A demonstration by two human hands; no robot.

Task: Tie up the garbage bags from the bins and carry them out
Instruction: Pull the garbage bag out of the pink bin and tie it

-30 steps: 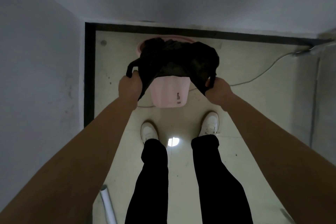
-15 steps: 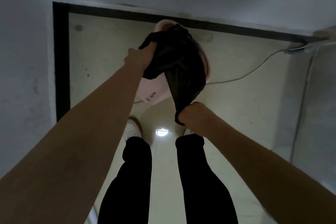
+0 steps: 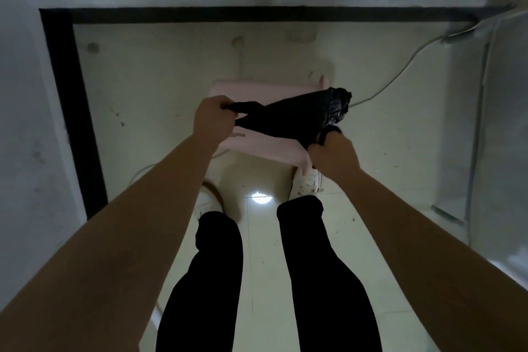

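A black garbage bag (image 3: 297, 120) is stretched sideways between my two hands, above a pink bin (image 3: 257, 91) that lies tipped on its side on the floor. My left hand (image 3: 213, 120) is closed on the bag's twisted left end. My right hand (image 3: 333, 151) grips the bag's lower right edge, with a bunched, crinkled part of the bag sticking up above it. The bin's mouth and inside are hidden behind the bag.
I stand in a narrow corner with white walls on the left, far side and right. A black skirting strip (image 3: 68, 111) edges the pale tiled floor. A grey cable (image 3: 400, 74) trails across the floor at right. My white shoes (image 3: 310, 181) stand just before the bin.
The bag has come off the bin's rim and is pulled out sideways between my hands. The bin has tipped over onto its side. My right hand has moved rightward, my left hand lower.
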